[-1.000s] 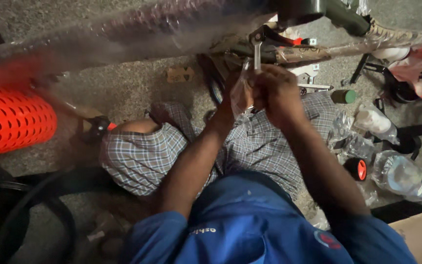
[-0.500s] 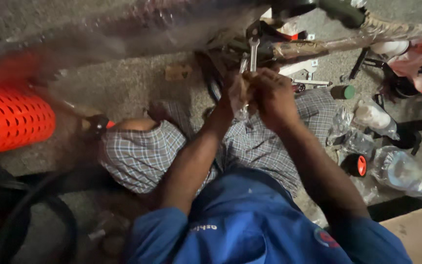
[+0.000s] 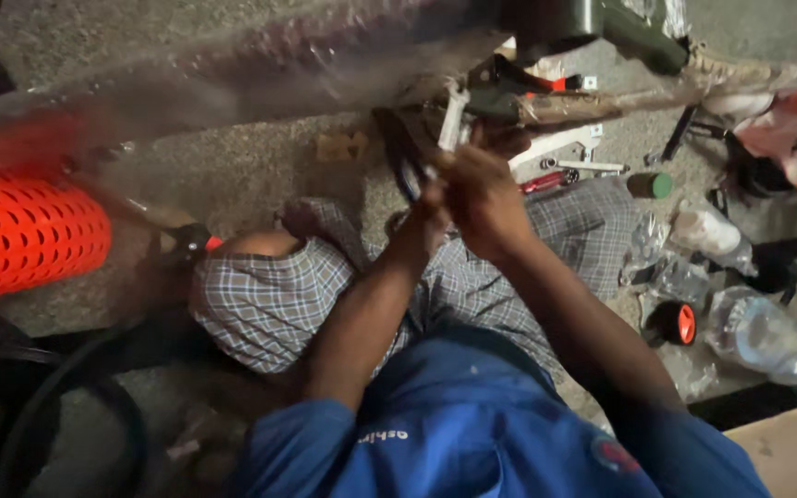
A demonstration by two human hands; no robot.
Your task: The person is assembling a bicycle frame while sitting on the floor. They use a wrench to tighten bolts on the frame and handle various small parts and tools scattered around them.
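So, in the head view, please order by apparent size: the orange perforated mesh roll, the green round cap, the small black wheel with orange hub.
1. Orange perforated mesh roll, clearly largest.
2. Small black wheel with orange hub.
3. Green round cap, smallest, though farther away.

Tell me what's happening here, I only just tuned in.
A person in a blue shirt sits on the gravel ground, both hands raised close together in front of them. The right hand and left hand work a silver spanner at a plastic-wrapped frame tube passing overhead. What exactly the fingers grip is blurred. Loose tools, plastic bags and an orange mesh roll lie around.
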